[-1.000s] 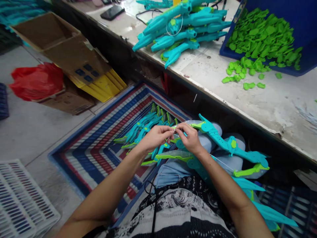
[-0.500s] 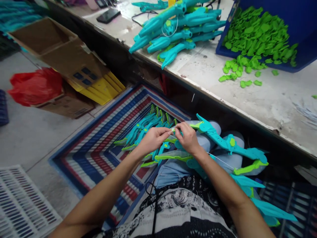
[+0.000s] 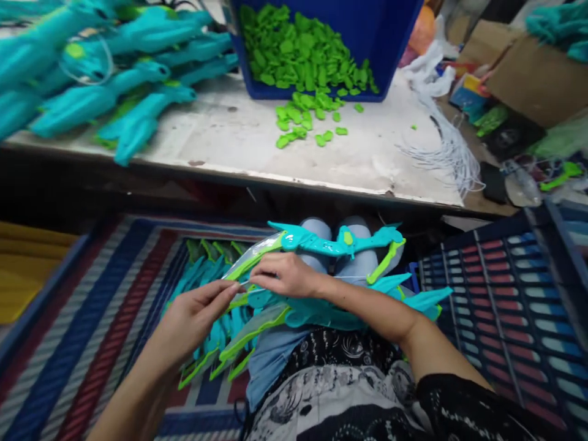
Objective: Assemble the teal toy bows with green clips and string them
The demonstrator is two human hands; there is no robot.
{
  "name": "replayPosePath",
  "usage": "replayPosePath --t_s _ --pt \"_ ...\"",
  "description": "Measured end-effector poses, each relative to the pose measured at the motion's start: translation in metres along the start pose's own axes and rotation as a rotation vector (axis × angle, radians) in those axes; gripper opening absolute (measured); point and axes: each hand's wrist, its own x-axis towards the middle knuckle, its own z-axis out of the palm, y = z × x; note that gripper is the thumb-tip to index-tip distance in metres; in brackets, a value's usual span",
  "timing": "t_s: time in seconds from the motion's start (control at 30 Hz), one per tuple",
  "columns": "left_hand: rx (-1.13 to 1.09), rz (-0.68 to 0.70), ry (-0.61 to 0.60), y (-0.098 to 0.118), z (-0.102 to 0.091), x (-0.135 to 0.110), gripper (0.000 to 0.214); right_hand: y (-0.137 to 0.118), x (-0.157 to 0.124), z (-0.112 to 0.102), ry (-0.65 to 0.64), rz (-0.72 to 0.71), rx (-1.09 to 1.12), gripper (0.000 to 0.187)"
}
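Note:
A teal and green toy bow (image 3: 324, 244) lies across my lap, its green limb with a clear fin reaching left. From its right limb a white string (image 3: 350, 278) runs back to my hands. My left hand (image 3: 193, 315) is closed, thumb and fingers pinching the string near the left limb's tip. Beside it, my right hand (image 3: 287, 275) is closed on the same string, fingers curled. Another bow (image 3: 312, 318) rests under my right forearm, partly hidden. More bows (image 3: 190, 278) are stacked to the left, on striped cloth.
Ahead stands a white worktable (image 3: 220, 141) with a pile of teal parts (image 3: 96, 104). On it a blue bin (image 3: 386, 73) holds green pieces (image 3: 303, 55), some spilled in front. A bundle of white strings (image 3: 452, 153) hangs at the right corner. A dark slatted crate (image 3: 487, 318) is at right.
My view has turned to the right, bringing the bin and the string bundle further in. My hands have moved slightly apart, with string now showing between them.

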Motion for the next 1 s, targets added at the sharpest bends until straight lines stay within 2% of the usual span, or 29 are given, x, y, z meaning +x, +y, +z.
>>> replayPosePath --t_s 0.07,0.1,0.13,0.17,0.23,0.27,0.3,0.37,0.4,0.43,0.5,0.57,0.6,0.67,0.77,0.87,1.0 --pt "0.114 0.095 -0.072 0.000 0.004 0.010 0.037 0.004 -0.023 -0.024 0.065 0.077 0.006 0.011" --pt "0.163 0.159 -0.058 0.003 0.006 0.015 0.036 0.008 -0.040 -0.041 0.178 0.165 -0.017 0.009" --pt "0.202 0.223 -0.013 0.009 0.008 0.020 0.035 0.014 -0.059 -0.061 0.325 0.274 -0.058 0.008" --pt "0.227 0.282 0.041 0.018 0.012 0.026 0.034 0.022 -0.080 -0.083 0.566 0.450 -0.122 0.009" --pt "0.225 0.370 0.095 0.044 0.028 0.040 0.034 0.038 -0.127 -0.125 0.895 0.669 -0.214 0.027" --pt "0.204 0.403 0.071 0.059 0.043 0.049 0.035 0.046 -0.150 -0.142 1.068 0.863 -0.140 0.035" --pt "0.168 0.426 0.014 0.074 0.063 0.059 0.036 0.052 -0.170 -0.154 1.141 1.057 0.039 0.039" --pt "0.071 0.444 -0.120 0.101 0.115 0.081 0.041 0.059 -0.199 -0.163 1.116 1.297 0.364 0.038" --pt "0.029 0.403 -0.203 0.110 0.145 0.093 0.042 0.060 -0.207 -0.162 1.069 1.339 0.491 0.035" --pt "-0.012 0.340 -0.254 0.117 0.174 0.105 0.041 0.060 -0.211 -0.159 1.038 1.329 0.594 0.032" --pt "-0.057 0.245 -0.350 0.124 0.226 0.125 0.043 0.056 -0.210 -0.153 1.063 1.230 0.768 0.028" --pt "-0.026 0.239 -0.471 0.126 0.259 0.138 0.041 0.049 -0.204 -0.152 1.140 1.112 0.916 0.026" --pt "-0.002 0.273 -0.528 0.126 0.267 0.141 0.040 0.044 -0.201 -0.155 1.177 1.071 0.957 0.026" --pt "0.028 0.391 -0.611 0.129 0.268 0.143 0.038 0.030 -0.197 -0.164 1.202 1.049 0.993 0.026" --pt "0.029 0.547 -0.613 0.135 0.249 0.135 0.051 0.002 -0.197 -0.183 1.113 1.025 1.025 0.029" --pt "0.048 0.618 -0.601 0.138 0.223 0.121 0.066 -0.024 -0.202 -0.205 0.845 1.018 0.994 0.034" --pt "0.033 0.586 -0.647 0.137 0.200 0.101 0.071 -0.042 -0.206 -0.231 0.405 1.054 0.803 0.041"
